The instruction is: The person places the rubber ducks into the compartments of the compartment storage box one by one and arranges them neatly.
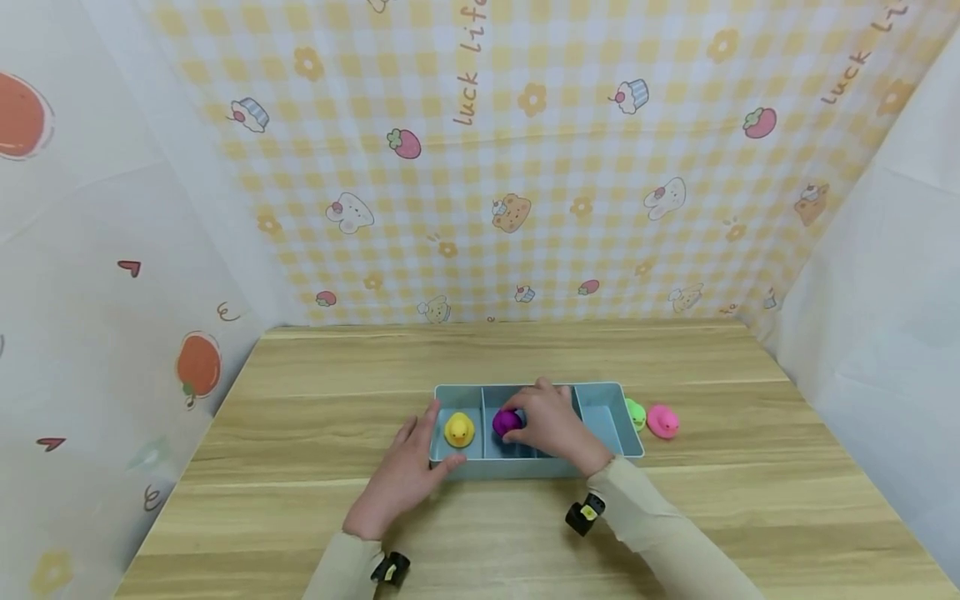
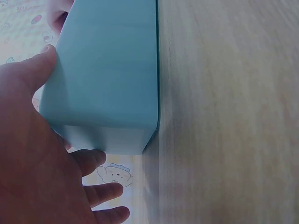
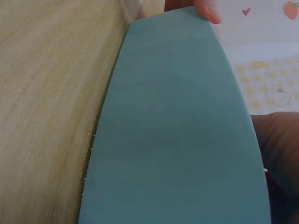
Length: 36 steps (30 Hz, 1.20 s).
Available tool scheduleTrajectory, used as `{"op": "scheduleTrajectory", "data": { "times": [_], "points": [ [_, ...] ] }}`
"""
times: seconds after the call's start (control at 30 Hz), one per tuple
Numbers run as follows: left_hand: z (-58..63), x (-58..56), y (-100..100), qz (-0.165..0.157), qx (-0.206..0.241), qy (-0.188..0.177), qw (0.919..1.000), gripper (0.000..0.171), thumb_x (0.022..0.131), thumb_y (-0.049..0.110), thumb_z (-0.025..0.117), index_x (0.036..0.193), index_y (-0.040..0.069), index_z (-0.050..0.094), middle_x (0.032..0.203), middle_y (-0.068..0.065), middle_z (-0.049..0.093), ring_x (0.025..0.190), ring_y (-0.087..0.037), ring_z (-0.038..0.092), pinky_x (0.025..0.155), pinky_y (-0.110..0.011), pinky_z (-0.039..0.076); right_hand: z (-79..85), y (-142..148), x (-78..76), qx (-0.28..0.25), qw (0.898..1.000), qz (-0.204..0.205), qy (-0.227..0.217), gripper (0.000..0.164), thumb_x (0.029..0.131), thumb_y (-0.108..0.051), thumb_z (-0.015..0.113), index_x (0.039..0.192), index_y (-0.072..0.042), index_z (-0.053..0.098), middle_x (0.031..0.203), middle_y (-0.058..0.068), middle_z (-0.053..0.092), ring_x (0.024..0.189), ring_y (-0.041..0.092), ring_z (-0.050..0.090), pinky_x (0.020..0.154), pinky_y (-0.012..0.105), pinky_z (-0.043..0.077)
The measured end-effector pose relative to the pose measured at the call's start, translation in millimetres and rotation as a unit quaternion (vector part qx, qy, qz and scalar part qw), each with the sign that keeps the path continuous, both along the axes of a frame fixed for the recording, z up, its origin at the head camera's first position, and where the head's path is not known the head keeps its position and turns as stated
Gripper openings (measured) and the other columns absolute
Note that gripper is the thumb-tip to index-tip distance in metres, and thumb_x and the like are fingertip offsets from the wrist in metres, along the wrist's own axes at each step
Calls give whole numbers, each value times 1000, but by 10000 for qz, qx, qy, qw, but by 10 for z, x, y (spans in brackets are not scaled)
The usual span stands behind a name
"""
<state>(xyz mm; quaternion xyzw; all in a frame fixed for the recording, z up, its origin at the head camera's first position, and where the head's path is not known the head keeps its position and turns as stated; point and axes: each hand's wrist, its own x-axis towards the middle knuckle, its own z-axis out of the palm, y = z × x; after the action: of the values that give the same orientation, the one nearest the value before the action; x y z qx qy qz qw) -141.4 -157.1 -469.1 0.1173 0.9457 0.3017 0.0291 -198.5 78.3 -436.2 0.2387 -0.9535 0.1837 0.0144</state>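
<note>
Backdrop: yellow-and-white checked cloth (image 1: pixel 470 275) printed with cupcakes, strawberries and small animals, pale sheeting to either side. Below it, a wood-grain table (image 1: pixel 750 475). From my remote post I see a long blue-grey box (image 1: pixel 510 470) on the tabletop, divided crosswise into compartments; the right arm hides part of the interior.

Left-end compartment: a yellow duck (image 1: pixel 459 431), bill toward the wearer. Next compartment to the right: a purple duck (image 1: pixel 506 423), pinched between thumb and fingers of the right hand (image 1: pixel 553 425). I cannot tell whether its base touches the box floor.

Left hand (image 1: pixel 405 471) is at the box's left end, fingers spread and fairly straight. On the wrist view I find its thumb on the front rim and the other fingers reaching past the end wall.

Outside the box, just beside its right end: a green duck (image 1: pixel 637 414), partly hidden by the wall, and near it a pink duck (image 1: pixel 663 422). Both wrists, in beige sleeves (image 1: pixel 660 533), carry small black cameras (image 1: pixel 584 514).
</note>
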Motion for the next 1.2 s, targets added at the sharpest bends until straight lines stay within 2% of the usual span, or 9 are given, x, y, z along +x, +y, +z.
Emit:
{"op": "scheduleTrajectory", "data": {
  "times": [0.23,0.53,0.73,1.2],
  "points": [
    [0,0,-2,13,5,-23,10000,87,91,51,57,155,13,12,155,-13,29,141,-45,23,104,-64,33,-52,-63,1,391,9992,-10,101,33,66,-33,87,93,-19,75,93,-4,72,83,16,43,67,38,27],
    [-11,12,-1,37,15,-80,10000,88,90,51,58,155,13,12,156,-12,28,141,-44,23,105,-63,33,-85,-112,27,428,9988,-180,-164,32,65,-31,88,88,-18,72,89,-2,72,82,18,41,65,36,26],
    [-14,11,-2,59,44,-68,10000,87,90,51,58,155,12,13,154,-14,31,141,-45,23,103,-63,34,-100,-130,32,556,9982,-178,-170,35,63,-34,89,89,-18,70,92,-2,72,83,18,41,65,36,27],
    [-8,-13,1,3,31,-20,10000,87,91,50,58,155,13,12,154,-14,31,140,-45,25,102,-64,36,25,-42,65,158,9996,-186,-142,40,69,-37,85,101,-15,73,98,-1,73,83,15,40,66,36,23]
  ]
}}
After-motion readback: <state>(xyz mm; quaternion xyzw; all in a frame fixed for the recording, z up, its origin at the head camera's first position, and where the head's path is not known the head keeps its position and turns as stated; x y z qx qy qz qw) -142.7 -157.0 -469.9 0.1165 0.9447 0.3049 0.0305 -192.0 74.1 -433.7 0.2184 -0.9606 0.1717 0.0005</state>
